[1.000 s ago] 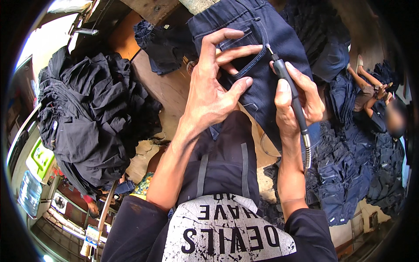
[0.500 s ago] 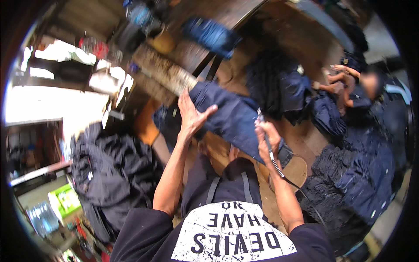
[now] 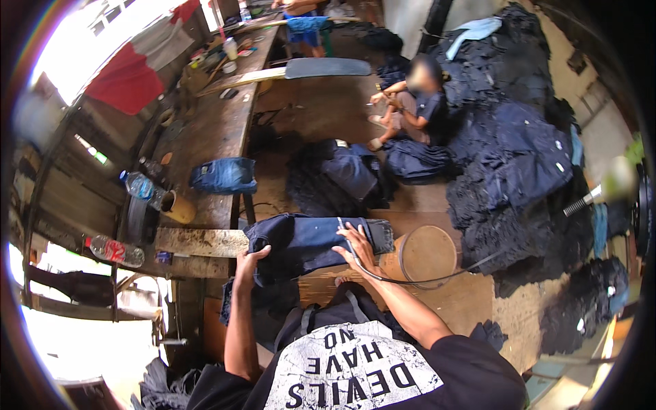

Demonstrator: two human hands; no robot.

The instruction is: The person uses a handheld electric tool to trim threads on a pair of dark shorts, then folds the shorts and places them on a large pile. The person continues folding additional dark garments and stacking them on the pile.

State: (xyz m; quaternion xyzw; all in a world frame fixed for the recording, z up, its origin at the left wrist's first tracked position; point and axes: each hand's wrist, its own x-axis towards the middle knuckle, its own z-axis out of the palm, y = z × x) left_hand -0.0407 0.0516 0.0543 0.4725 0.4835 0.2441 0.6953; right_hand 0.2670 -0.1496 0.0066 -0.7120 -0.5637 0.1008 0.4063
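Note:
A leg of dark blue jeans (image 3: pixel 307 240) is drawn over a long wooden board (image 3: pixel 205 242), which juts out from the table. My left hand (image 3: pixel 253 263) grips the denim's near edge at the board's left part, its thumb on top and the other fingers mostly hidden. Near the right end of the leg, my right hand (image 3: pixel 358 247) holds a slim metal handpiece (image 3: pixel 340 224), tip against or just above the cloth. From that hand a black cable (image 3: pixel 403 281) runs off to the right.
Folded blue jeans (image 3: pixel 224 175) and plastic bottles (image 3: pixel 142 186) lie on the table (image 3: pixel 205 147) at left. A round tan stool or drum (image 3: pixel 429 254) stands right of the board. Dark garment piles (image 3: pixel 335 174) fill the floor ahead. A seated person (image 3: pixel 413 102) is beyond, another at the far table.
My view has swung so the board now lies level and more of the room shows. My left hand went from spread flat on the denim to gripping its edge; my right keeps the handpiece.

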